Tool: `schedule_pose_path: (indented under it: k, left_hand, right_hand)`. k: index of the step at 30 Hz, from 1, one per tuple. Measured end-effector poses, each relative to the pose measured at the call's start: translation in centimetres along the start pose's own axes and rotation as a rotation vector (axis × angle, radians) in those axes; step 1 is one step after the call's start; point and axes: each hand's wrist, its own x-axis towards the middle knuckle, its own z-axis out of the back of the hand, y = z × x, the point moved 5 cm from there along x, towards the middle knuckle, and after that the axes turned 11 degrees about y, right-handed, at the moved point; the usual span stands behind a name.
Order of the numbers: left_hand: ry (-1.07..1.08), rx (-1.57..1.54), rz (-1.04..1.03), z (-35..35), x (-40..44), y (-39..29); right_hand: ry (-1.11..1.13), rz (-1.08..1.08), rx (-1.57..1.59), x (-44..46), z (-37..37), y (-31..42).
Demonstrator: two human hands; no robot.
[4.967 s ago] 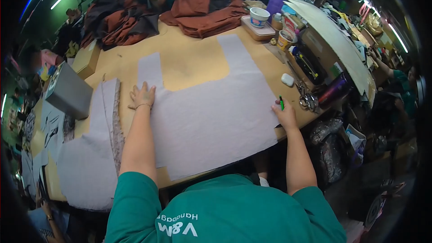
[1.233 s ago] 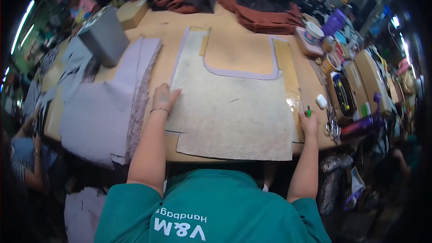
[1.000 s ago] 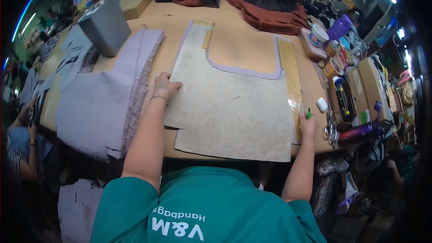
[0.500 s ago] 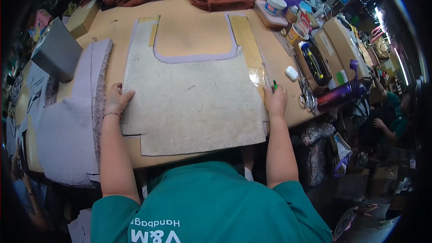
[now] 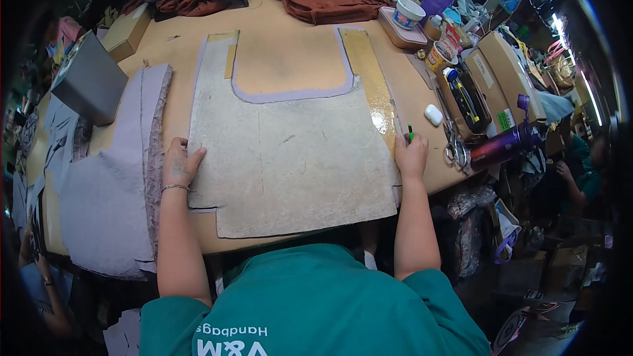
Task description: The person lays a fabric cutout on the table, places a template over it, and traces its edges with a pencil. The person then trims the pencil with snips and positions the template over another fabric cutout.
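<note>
A grey-beige U-shaped board (image 5: 290,151), with yellow tape down its right arm, lies over a lilac fabric piece (image 5: 297,95) whose edge shows round the cut-out. My left hand (image 5: 181,161) rests at the board's left edge, thumb on the board and apart from the fingers. At the right edge, my right hand (image 5: 411,155) is closed round a green pen (image 5: 410,133) and touches the board's side. More lilac fabric (image 5: 105,198) lies left of my left hand.
A grey metal block (image 5: 91,80) and a cardboard box (image 5: 126,31) stand at the left. Rust and black cloth (image 5: 330,0) lies at the back. Scissors (image 5: 455,148), a white case (image 5: 433,115), a pen tray (image 5: 465,102) and a purple bottle (image 5: 504,146) are at the right.
Five seconds ago the lilac fabric lay uncovered; now the board is on top of it. Since half a second ago the view has shifted slightly, with both hands still at the board's sides.
</note>
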Motion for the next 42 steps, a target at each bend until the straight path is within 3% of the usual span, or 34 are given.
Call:
schedule_pose_path:
  k: [7, 10, 13, 16, 18, 29, 32, 34, 37, 42]
  left_hand:
    - [-0.080, -0.024, -0.059, -0.2, 2.2, -0.7]
    - [-0.207, 0.383, -0.086, 0.5, 3.0, -1.6]
    - [-0.373, 0.365, -0.154, 1.3, 2.4, -0.7]
    - [-0.026, -0.004, -0.100, -0.7, 3.2, 1.0]
    - [-0.147, 0.067, -0.167, -0.9, 2.5, 0.6]
    - [-0.312, 0.263, -0.087, -1.3, 1.7, 0.2]
    - [-0.202, 0.480, 0.013, -0.8, 0.6, -1.9]
    - [-0.045, 0.296, 0.015, -0.8, 2.0, -0.3]
    - [-0.069, 0.075, 0.113, -0.3, 1.9, 0.2]
    - [-0.107, -0.037, 0.150, -1.0, 2.5, 1.9]
  right_hand:
    - [0.102, -0.081, -0.012, 1.9, -1.0, 0.1]
    - [0.032, 0.021, 0.001, 2.7, -1.5, 0.4]
    - [-0.083, 0.222, 0.009, 2.4, -0.4, 0.3]
    - [0.232, 0.229, 0.003, 3.9, -0.6, 0.0]
    - [0.318, 0.188, 0.052, 4.5, -0.8, 0.3]
    - [0.143, 0.167, -0.031, 5.0, -1.6, 0.3]
    - [0.135, 0.133, -0.064, 4.0, -1.3, -0.3]
    - [0.211, 0.017, -0.005, 3.4, -1.2, -0.3]
    - [0.263, 0.059, 0.161, 3.6, -1.4, -0.7]
    - [0.245, 0.060, 0.044, 4.4, -2.1, -1.0]
